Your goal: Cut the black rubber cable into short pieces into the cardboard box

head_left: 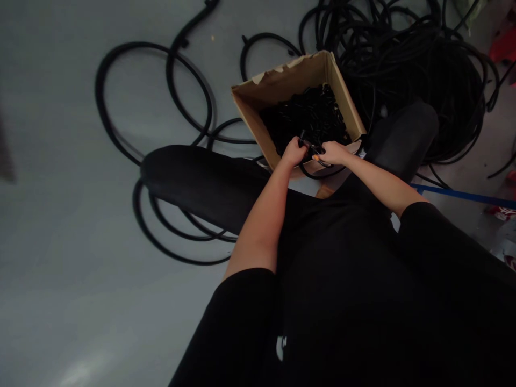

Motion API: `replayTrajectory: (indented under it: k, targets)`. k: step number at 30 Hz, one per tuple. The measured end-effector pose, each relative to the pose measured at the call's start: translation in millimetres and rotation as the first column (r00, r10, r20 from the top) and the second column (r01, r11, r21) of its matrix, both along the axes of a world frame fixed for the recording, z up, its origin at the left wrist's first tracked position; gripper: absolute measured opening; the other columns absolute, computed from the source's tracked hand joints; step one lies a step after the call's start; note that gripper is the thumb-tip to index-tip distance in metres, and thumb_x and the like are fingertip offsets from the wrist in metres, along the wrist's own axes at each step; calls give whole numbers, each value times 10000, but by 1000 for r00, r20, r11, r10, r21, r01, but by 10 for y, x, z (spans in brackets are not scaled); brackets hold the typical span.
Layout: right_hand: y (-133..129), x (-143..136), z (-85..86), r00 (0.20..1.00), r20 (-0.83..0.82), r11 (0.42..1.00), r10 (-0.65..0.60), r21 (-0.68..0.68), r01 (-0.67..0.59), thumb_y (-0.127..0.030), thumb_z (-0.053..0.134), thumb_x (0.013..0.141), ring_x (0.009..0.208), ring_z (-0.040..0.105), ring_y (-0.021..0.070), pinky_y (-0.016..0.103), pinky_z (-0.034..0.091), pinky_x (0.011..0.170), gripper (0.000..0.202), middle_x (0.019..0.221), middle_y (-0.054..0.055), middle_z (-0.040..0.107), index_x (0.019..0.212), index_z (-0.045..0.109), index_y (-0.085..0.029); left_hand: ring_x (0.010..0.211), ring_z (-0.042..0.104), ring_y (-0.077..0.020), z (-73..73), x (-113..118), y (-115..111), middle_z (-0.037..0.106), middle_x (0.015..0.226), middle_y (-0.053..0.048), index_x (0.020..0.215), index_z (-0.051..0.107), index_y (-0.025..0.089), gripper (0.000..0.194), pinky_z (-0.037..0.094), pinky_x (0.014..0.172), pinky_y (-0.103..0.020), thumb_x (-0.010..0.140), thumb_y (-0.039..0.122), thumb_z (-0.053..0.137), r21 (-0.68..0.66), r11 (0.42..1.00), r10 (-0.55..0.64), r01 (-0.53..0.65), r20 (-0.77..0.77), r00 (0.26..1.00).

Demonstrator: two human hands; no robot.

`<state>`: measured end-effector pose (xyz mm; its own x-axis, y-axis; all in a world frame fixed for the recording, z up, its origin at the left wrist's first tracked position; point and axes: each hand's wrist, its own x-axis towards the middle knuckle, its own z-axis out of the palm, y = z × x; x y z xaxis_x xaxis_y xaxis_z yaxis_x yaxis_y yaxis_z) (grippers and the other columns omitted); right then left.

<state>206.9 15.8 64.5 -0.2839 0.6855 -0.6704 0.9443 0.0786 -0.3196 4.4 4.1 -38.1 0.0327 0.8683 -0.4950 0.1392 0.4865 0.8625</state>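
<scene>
Black shirt point(342, 279) — left fingers point(299, 145), right fingers point(327, 149) pinching dark pieces point(302, 134), seemingly — grey floor point(60, 226), hoses point(99, 88).

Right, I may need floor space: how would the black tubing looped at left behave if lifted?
The tubing looks bendy but springy, since it lies in wide, smooth loops. Lifting one loop would probably drag others, as they cross. It may also snag at the leg, where it disappears from view.
</scene>
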Motion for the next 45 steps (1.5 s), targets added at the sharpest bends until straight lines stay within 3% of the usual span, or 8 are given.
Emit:
replayTrajectory:
  k: [3, 10, 18, 25, 30, 35, 41, 45]
  targets:
    - [32, -13, 57, 999, 34, 999, -40, 37, 38, -570, 869, 1112, 1322, 878, 407, 384, 663, 1054, 490, 1343, 251, 916, 1313, 924, -126, 917, 742, -287, -5, -16, -11, 620, 767, -15, 879, 606, 277, 299, 617, 1025, -410, 963, 136, 857, -52, 999, -10, 3, -147, 989]
    - [55, 47, 0, 1000, 5, 995, -16, -99, 17, -560, 797, 1175, 1172, 900, 368, 346, 660, 939, 495, 1266, 236, 933, 1308, 932, -102, 951, 723, -309, -5, -34, -64, 589, 757, -26, 833, 610, 285, 295, 605, 1086, -421, 943, 129, 835, -17, 989, -146, 146, -196, 970]
    - [-28, 29, -127, 999, 34, 997, 7, -79, -5, -531, 736, 1220, 1292, 905, 399, 352, 670, 1021, 542, 1357, 297, 914, 1358, 937, -47, 740, 624, -259, -53, 49, -138, 567, 657, 8, 794, 571, 318, 352, 633, 886, -353, 840, 222, 906, -2, 980, -196, 198, -172, 965]
    - [-1, 40, -138, 999, 40, 998, 3, -55, -1, -450, 805, 1177, 1224, 924, 390, 351, 676, 988, 440, 1289, 297, 935, 1295, 970, -59, 1160, 810, -413, -101, 109, -148, 561, 724, -17, 826, 460, 333, 500, 606, 1227, -537, 896, 92, 892, -160, 980, -156, 119, -247, 956]
    - [4, 40, -130, 999, 53, 999, -5, -32, 7, -423, 847, 1151, 1209, 927, 383, 337, 665, 979, 399, 1251, 291, 938, 1269, 972, -63, 1186, 799, -436, -162, 92, -135, 479, 714, 13, 829, 417, 343, 593, 571, 1252, -552, 848, -7, 895, -170, 982, -114, 80, -207, 972]
    - [-3, 14, -54, 998, 32, 995, -47, -81, 50, -504, 904, 1116, 1234, 917, 416, 353, 674, 990, 448, 1229, 276, 937, 1248, 958, -80, 1109, 768, -357, -154, 98, -104, 530, 762, 8, 820, 474, 317, 532, 593, 1188, -475, 821, -47, 862, -115, 992, -64, 47, -146, 987]
    - [-8, 10, -22, 1000, -8, 990, -10, -140, 8, -434, 810, 1170, 1223, 898, 371, 356, 680, 988, 401, 1388, 244, 917, 1385, 867, -101, 697, 582, -192, -22, 64, -82, 610, 667, 21, 757, 628, 242, 291, 609, 810, -335, 795, 38, 832, -164, 975, -159, 148, -58, 986]
    - [-41, 23, -92, 999, -42, 993, 6, -119, -11, -481, 841, 1132, 1220, 881, 372, 380, 682, 996, 533, 1430, 256, 895, 1490, 792, -91, 762, 625, -183, 72, 59, -88, 682, 782, 16, 805, 652, 226, 301, 608, 860, -333, 727, 3, 839, -135, 991, -24, 24, 2, 1000]
